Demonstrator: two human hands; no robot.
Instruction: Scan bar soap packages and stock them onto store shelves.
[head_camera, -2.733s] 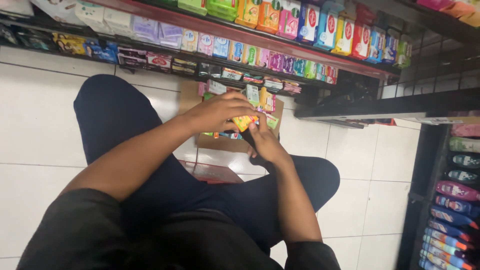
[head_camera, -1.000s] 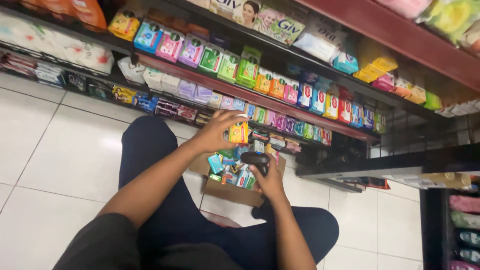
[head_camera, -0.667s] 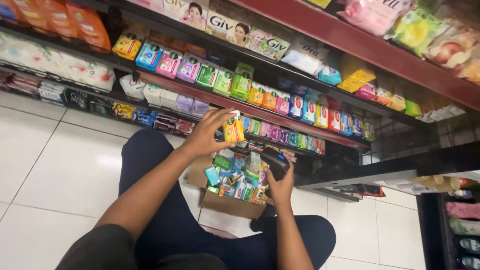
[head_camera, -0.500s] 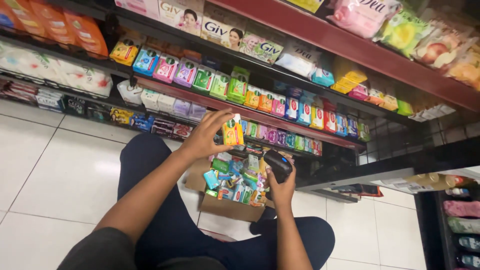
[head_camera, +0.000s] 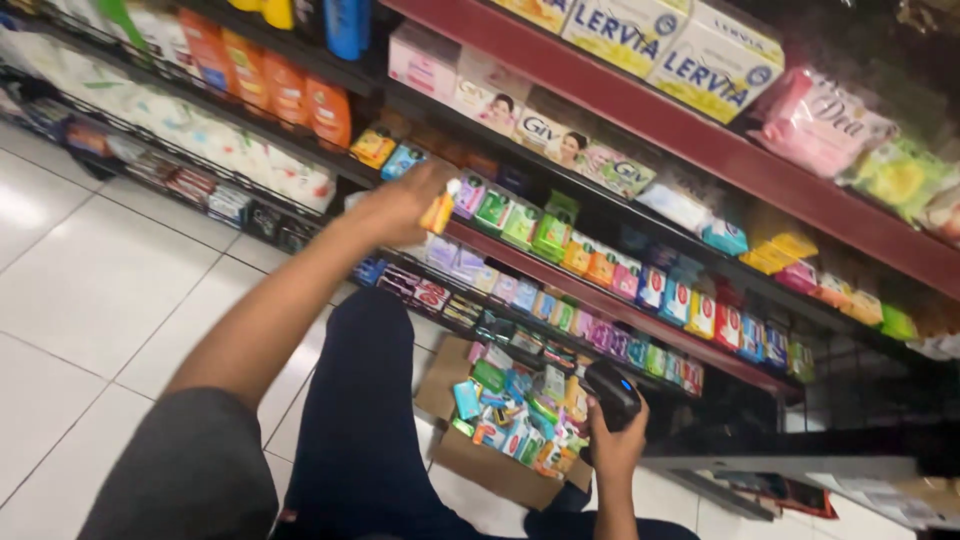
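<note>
- Orange-and-yellow, the small soap bar (head_camera: 440, 212) sits pinched in the left hand (head_camera: 400, 205), fingers closed round it and arm stretched out toward the shelf, so the bar is up level with the row of small boxed soaps (head_camera: 560, 245) rather than down near the floor.
- That row is sorted by colour and packed edge to edge along the red shelf (head_camera: 640, 310), which would explain why the bar is held with its end pointing in at the row.
- Black and chunky, a handheld scanner (head_camera: 612, 392) is gripped in the right hand (head_camera: 618, 445), fingers wrapped tight about its body; it is kept low and close to the body, just beside the box, out of the reaching arm's way.
- Cardboard box (head_camera: 495, 470) on the white tiled floor (head_camera: 90, 290) lies open between the person's knee (head_camera: 370, 400) and the bottom shelf, full of mixed bright soap packets (head_camera: 510, 420) heaped loosely, within easy reach of either hand.
- Higher shelves carry bigger cartons (head_camera: 670, 45) and soft pink packs (head_camera: 820, 120), well apart from both hands.
</note>
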